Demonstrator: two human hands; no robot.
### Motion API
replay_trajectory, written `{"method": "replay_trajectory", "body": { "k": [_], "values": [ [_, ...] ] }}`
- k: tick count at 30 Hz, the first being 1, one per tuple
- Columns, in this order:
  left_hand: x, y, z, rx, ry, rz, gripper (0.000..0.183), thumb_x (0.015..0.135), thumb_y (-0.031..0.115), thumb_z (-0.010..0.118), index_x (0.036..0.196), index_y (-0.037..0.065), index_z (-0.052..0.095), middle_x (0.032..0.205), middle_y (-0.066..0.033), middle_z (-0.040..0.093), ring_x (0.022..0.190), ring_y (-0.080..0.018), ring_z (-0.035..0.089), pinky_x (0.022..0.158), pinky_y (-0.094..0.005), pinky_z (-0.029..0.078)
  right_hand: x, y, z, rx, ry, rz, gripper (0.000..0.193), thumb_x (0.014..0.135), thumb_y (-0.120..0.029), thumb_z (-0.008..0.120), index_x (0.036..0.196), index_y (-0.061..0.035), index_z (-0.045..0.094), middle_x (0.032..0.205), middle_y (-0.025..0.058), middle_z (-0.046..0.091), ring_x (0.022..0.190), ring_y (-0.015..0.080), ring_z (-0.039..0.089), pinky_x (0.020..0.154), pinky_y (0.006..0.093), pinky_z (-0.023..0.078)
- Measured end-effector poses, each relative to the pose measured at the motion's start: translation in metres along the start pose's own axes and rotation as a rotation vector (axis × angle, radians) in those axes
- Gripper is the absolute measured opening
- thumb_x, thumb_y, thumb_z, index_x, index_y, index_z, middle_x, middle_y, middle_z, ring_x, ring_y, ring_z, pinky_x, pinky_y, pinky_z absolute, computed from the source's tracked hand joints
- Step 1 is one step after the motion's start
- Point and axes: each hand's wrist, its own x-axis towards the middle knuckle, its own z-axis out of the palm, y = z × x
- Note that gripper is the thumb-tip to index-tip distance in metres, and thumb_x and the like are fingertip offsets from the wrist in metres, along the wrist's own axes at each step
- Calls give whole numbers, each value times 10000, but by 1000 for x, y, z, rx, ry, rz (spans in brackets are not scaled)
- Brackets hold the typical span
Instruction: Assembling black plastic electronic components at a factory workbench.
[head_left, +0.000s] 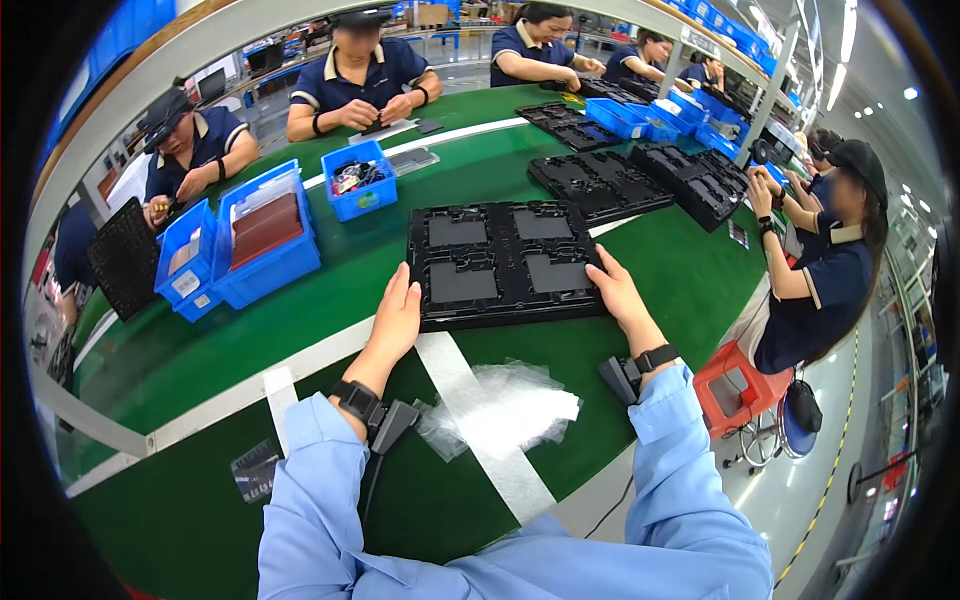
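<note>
Black moulded tray (505, 262) with four grey-filled compartments, flat on green belt (250, 330).

Count: 4 grey pads (457, 232) in 1 near black tray (500, 305), 3 blue bins (268, 262) left, 5 co-workers (358, 72) seated.
</note>
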Motion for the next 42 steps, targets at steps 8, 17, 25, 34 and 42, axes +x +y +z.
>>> {"method": "replay_trajectory", "body": {
  "k": [8,17,25,34,42],
  "values": [
    [1,7,0,36,-48,13,487,903,226,371,1283,-64,277,1328,-226,304,1258,-299,271,1034,-311,203,-4,7,-6,-64,386,-206,507,830,-185,531,1245,50,359,1258,215,411,1186,285,388,986,322,288],
    [-9,24,-47,115,-224,-47,498,886,285,422,1241,-60,362,1297,-218,361,1237,-292,312,1023,-317,228,-10,2,4,-183,44,-69,544,836,-247,499,1265,43,333,1255,237,401,1190,317,373,990,326,281],
    [-117,73,-200,341,-402,-195,429,798,200,582,1158,-7,473,1177,-169,483,1108,-274,453,925,-324,348,-7,17,0,-213,66,-88,535,828,-249,514,1256,32,357,1220,228,444,1144,305,432,960,316,322],
    [-237,-21,-230,768,-46,-551,557,883,320,369,1353,67,209,1426,-126,130,1326,-256,75,1043,-451,19,-6,0,1,-205,69,-51,521,820,-246,516,1239,32,379,1202,217,467,1130,299,448,945,314,336],
    [-254,0,-224,842,-213,-422,739,773,311,515,1351,19,159,1419,-164,112,1319,-311,69,1040,-475,38,-7,6,9,-287,55,-131,522,821,-265,522,1224,41,395,1218,217,454,1161,292,422,972,312,308]
  ]
}}
